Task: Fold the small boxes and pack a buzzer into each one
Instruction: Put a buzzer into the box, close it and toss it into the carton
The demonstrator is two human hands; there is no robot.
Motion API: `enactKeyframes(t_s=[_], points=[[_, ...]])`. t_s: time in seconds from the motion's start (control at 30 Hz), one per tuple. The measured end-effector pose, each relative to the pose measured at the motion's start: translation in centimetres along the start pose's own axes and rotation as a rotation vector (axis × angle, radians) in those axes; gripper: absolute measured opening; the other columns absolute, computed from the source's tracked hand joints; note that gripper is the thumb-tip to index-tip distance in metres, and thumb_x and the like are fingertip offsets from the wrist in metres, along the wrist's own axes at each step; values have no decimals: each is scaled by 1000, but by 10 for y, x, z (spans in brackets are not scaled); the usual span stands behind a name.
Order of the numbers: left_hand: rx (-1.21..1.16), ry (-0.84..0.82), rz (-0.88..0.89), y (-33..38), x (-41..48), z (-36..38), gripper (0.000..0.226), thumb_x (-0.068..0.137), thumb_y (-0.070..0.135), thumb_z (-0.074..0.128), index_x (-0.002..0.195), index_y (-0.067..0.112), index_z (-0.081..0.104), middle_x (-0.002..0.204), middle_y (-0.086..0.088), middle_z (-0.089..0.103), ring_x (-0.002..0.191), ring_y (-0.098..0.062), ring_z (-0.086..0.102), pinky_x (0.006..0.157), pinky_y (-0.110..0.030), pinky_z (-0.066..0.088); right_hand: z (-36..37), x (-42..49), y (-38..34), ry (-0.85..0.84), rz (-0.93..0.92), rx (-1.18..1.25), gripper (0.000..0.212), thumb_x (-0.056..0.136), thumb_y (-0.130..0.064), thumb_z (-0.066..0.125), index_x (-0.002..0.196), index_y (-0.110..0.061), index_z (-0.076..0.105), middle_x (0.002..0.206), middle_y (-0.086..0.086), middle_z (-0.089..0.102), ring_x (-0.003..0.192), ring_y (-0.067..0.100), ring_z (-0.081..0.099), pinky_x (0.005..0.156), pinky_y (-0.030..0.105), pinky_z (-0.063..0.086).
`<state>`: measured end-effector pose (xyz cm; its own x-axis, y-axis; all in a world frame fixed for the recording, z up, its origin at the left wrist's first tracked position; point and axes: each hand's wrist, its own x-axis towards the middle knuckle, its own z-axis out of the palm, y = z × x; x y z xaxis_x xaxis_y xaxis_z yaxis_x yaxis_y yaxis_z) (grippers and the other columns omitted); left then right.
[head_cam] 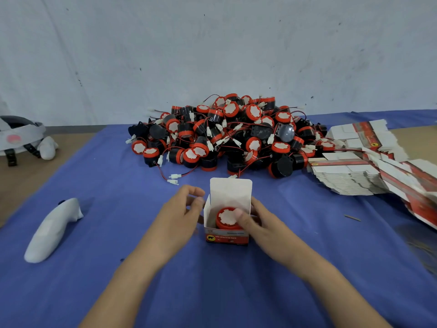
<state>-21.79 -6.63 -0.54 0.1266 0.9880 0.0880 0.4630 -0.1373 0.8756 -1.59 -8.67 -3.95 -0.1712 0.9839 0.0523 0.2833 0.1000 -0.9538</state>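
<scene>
Though blurry, buzzer seemingly under thumb

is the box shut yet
Open: the box's lid flap stands upright, and a buzzer shows inside.

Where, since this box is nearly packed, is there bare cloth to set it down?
Bare blue cloth lies between the white controller and the left hand, and right of the right hand before the flat box stack. Crowded behind the open box: buzzer pile.
</scene>
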Motion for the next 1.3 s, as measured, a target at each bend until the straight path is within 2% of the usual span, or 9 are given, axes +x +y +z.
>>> enactKeyframes(t_s=[0.17, 0.3, 0.43, 0.67, 0.87, 1.0, 1.13, 1.23, 1.3], points=[[-105, -124, -73, -7, 8, 1, 14, 103, 27, 50, 113, 25, 59, 105, 1, 67, 79, -7, 70, 62, -22, 56, -10, 4, 12, 59, 95, 71, 42, 107, -50, 30, 142, -41, 51, 137, -27, 58, 129, -13, 46, 107, 9, 32], [-76, -172, -90, -10, 8, 5, 20, 101, 36, 52, 119, 27, 58, 106, 1, 66, 82, -12, 68, 61, -20, 55, -9, 6, 11, 78, 82, 74, 30, 109, -30, 38, 136, -37, 51, 109, -35, 68, 105, -19, 59, 82, 0, 43], [-15, -183, -51, -13, 10, 15, 9, 100, 36, 54, 109, 35, 55, 109, 10, 63, 92, -7, 62, 62, -18, 52, -6, 8, 14, 109, 59, 64, 31, 108, -26, 44, 137, -34, 47, 109, -16, 71, 97, -10, 66, 75, 5, 47], [-108, -220, -64, -14, 17, 16, 16, 99, 26, 58, 112, 35, 59, 111, 3, 67, 85, -9, 63, 57, -14, 49, -5, 12, 14, 125, 49, 45, 30, 104, -12, 52, 123, -36, 53, 104, -16, 71, 94, -6, 67, 72, 13, 53], [-196, -207, -95, -19, 17, 16, 8, 97, 23, 62, 102, 28, 67, 105, 1, 69, 72, -8, 62, 55, -20, 47, -7, 10, 15, 135, 19, -21, 15, 103, -16, 54, 104, -28, 63, 101, -17, 72, 88, 3, 70, 71, 17, 52], [-310, -205, -129, -18, 17, 17, 13, 96, 12, 62, 91, 22, 70, 90, 1, 70, 61, -8, 63, 50, -22, 47, -11, 10, 19, 151, 0, -126, 19, 102, -22, 57, 100, -39, 67, 99, -15, 74, 90, -1, 68, 73, 15, 52], [-335, -194, -153, -15, 16, 19, 24, 97, 4, 53, 90, 18, 71, 95, -10, 72, 65, -13, 65, 48, -22, 47, -16, 7, 20, 100, -14, -189, 30, 106, -23, 47, 105, -47, 66, 103, -24, 71, 100, 0, 65, 82, 15, 51], [-347, -218, -180, -14, 16, 16, 35, 98, 1, 40, 92, 15, 72, 96, -18, 72, 65, -15, 64, 51, -26, 50, -21, 4, 20, 72, 23, -214, 39, 108, -23, 39, 115, -50, 66, 111, -25, 69, 107, 9, 63, 95, 30, 52], [-340, -229, -185, -15, 16, 13, 39, 99, 3, 35, 95, 13, 73, 89, -12, 73, 63, -14, 63, 56, -29, 55, -21, 2, 21, 46, 19, -206, 33, 107, -34, 40, 116, -54, 64, 112, -34, 65, 109, -2, 60, 94, 22, 49]])
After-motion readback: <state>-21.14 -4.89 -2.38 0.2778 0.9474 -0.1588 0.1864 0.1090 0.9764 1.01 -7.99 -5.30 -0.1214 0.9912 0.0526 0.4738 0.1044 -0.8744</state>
